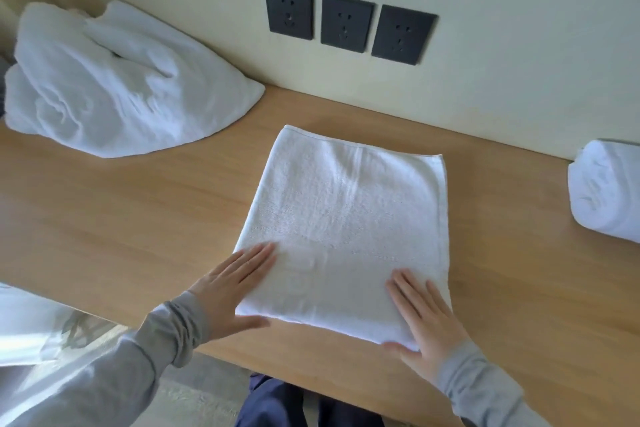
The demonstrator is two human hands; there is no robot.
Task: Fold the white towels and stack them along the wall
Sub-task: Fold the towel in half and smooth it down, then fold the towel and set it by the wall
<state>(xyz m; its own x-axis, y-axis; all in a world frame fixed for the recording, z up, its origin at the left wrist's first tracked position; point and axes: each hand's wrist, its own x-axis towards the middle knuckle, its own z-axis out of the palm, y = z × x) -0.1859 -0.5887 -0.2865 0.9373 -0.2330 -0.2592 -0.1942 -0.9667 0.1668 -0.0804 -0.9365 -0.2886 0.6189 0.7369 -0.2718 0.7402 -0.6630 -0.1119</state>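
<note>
White terry cloth, folded into a neat rectangle, lies flat in the middle of the wooden desk (pixel 104 218) — that's the folded towel (pixel 346 229), its far edge near the wall (pixel 485 62) but not touching it. The left hand (pixel 232 291) is spread flat, fingers straight, pressing the near left corner, gripping nothing. The right hand (pixel 426 319) lies flat too, palm down on the near right corner, thumb out on the wood. Away to the left, a rumpled heap of towels (pixel 114 80) leans against the wall. At the right edge sits a rolled towel (pixel 609 187). Three dark sockets (pixel 346 24) sit above on the wall.
</note>
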